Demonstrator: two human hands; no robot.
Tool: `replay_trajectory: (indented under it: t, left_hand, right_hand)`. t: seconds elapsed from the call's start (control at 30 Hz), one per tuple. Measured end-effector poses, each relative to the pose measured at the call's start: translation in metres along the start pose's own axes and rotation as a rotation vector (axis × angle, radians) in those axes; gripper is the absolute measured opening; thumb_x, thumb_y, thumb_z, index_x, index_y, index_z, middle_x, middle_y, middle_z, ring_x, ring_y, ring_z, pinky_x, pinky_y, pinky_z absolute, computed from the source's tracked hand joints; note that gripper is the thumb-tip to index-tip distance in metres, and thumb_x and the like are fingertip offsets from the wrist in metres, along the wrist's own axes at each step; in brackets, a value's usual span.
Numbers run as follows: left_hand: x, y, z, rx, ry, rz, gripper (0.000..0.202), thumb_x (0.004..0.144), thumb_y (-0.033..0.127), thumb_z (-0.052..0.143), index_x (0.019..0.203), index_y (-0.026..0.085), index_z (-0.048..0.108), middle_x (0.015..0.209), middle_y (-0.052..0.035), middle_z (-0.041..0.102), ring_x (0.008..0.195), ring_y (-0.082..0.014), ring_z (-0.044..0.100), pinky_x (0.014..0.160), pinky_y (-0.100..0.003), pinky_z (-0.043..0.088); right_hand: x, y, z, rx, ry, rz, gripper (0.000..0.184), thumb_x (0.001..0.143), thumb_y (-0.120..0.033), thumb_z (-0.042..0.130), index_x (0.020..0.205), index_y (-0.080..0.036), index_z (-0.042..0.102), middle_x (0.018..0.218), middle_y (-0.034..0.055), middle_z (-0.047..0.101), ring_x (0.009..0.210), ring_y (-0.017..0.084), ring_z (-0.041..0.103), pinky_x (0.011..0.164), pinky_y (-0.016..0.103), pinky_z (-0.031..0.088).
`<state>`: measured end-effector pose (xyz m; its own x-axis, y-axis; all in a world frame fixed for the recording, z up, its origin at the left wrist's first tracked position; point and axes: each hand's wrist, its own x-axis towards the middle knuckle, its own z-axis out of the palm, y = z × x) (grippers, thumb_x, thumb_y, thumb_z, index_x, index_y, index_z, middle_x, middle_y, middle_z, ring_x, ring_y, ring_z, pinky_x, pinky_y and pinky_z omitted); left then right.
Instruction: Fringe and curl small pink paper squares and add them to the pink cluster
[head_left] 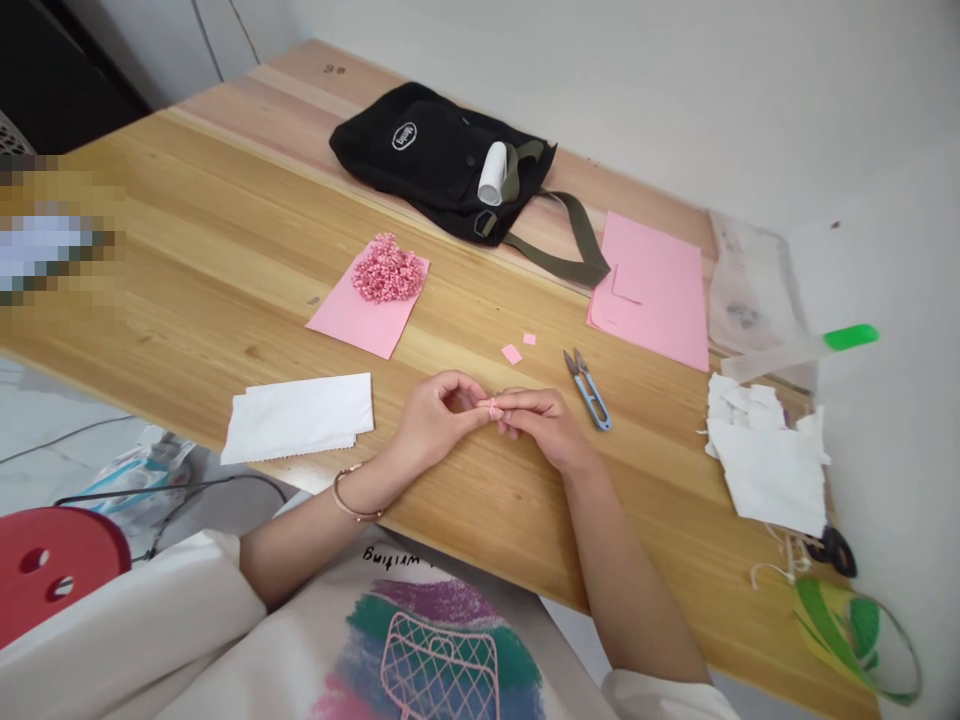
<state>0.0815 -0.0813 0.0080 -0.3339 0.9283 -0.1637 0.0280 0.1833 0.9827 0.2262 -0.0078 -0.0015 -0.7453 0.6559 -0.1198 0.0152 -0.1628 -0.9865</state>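
My left hand [439,420] and my right hand [551,425] meet above the near part of the table, fingertips together. Between them they pinch a small pink piece [493,407], mostly hidden by the fingers; its exact kind is too small to tell. Just beyond my fingers lie two little pink paper squares [511,354]. To the right of my right hand rest blue-handled thread snips [589,390], their blades pointing away from me. Left of my left hand is a folded white cloth or paper [300,418].
A bunch of pink beads or buds [387,270] sits on a pink sheet [360,325]. Further back lies a black bag [427,150] with a white roll [492,175] on it. Pink paper [660,290], torn white sheets [772,460] and green tape [825,620] occupy the right side.
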Motion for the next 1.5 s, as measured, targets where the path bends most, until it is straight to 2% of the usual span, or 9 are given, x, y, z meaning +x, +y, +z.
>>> replay_trajectory:
  t: [0.17, 0.5, 0.77, 1.07, 1.27, 1.5]
  left_hand:
    - [0.0, 0.001, 0.001, -0.06, 0.029, -0.006, 0.025, 0.058, 0.033, 0.075, 0.066, 0.014, 0.061, 0.063, -0.0007, 0.064, 0.056, -0.0097, 0.054, 0.055, -0.023, 0.043]
    - [0.002, -0.004, 0.002, -0.134, 0.053, -0.015, 0.026, 0.058, 0.034, 0.075, 0.069, 0.014, 0.064, 0.072, -0.0035, 0.068, 0.063, -0.0113, 0.059, 0.063, -0.025, 0.048]
    - [0.001, -0.003, 0.002, -0.113, 0.053, 0.002, 0.027, 0.059, 0.038, 0.074, 0.07, 0.015, 0.065, 0.077, -0.0048, 0.07, 0.07, -0.0143, 0.062, 0.068, -0.028, 0.05]
    - [-0.001, -0.002, 0.002, -0.014, 0.034, 0.078, 0.023, 0.065, 0.037, 0.07, 0.074, 0.016, 0.067, 0.077, -0.0042, 0.069, 0.069, -0.0132, 0.059, 0.067, -0.026, 0.046]
    - [-0.005, 0.003, 0.002, 0.035, 0.014, 0.074, 0.02, 0.065, 0.034, 0.071, 0.073, 0.016, 0.068, 0.073, -0.0035, 0.069, 0.066, -0.0132, 0.059, 0.065, -0.026, 0.047]
    - [-0.003, 0.001, 0.0, 0.114, 0.13, 0.117, 0.021, 0.064, 0.037, 0.071, 0.071, 0.018, 0.07, 0.074, -0.0035, 0.071, 0.067, -0.0143, 0.061, 0.064, -0.026, 0.048]
  right_hand:
    - [0.002, 0.002, 0.002, 0.007, 0.051, -0.049, 0.02, 0.07, -0.017, 0.059, 0.08, -0.023, 0.075, 0.054, -0.0025, 0.054, 0.049, 0.007, 0.042, 0.048, 0.023, 0.032]
    - [0.003, 0.003, 0.0, 0.048, 0.07, -0.05, 0.021, 0.069, -0.017, 0.057, 0.079, -0.021, 0.075, 0.052, -0.003, 0.053, 0.048, 0.007, 0.043, 0.047, 0.023, 0.033]
    - [0.003, 0.004, -0.001, 0.093, 0.059, -0.048, 0.023, 0.068, -0.015, 0.057, 0.079, -0.022, 0.075, 0.053, -0.0029, 0.053, 0.048, 0.007, 0.043, 0.047, 0.022, 0.033]
    - [0.003, 0.012, -0.005, 0.146, 0.06, -0.068, 0.024, 0.069, -0.013, 0.056, 0.079, -0.024, 0.075, 0.054, -0.0025, 0.055, 0.05, 0.008, 0.044, 0.047, 0.022, 0.033]
    - [0.003, 0.01, -0.006, 0.167, 0.053, -0.062, 0.022, 0.068, -0.013, 0.056, 0.073, -0.023, 0.075, 0.055, -0.0019, 0.056, 0.049, 0.008, 0.044, 0.047, 0.023, 0.033]
    - [0.002, 0.009, -0.005, 0.163, 0.048, -0.001, 0.02, 0.068, -0.02, 0.059, 0.081, -0.021, 0.075, 0.051, -0.002, 0.057, 0.048, 0.008, 0.045, 0.048, 0.023, 0.034]
